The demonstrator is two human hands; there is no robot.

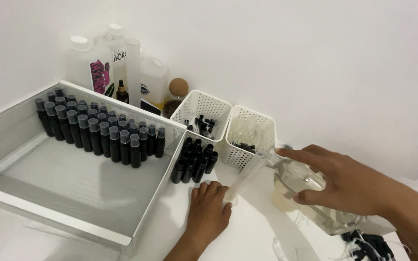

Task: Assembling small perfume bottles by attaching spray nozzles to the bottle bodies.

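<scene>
Clear glass, likely heavy and slippery with liquid, the tilted bottle (310,200) sits gripped around its body by the right hand (349,186), while the left hand (209,212) curls around a small vial (231,197) on the table (252,237).

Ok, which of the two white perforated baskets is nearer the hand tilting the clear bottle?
The right-hand basket, which holds mostly clear parts; the right hand and clear bottle are just beside it.
</scene>
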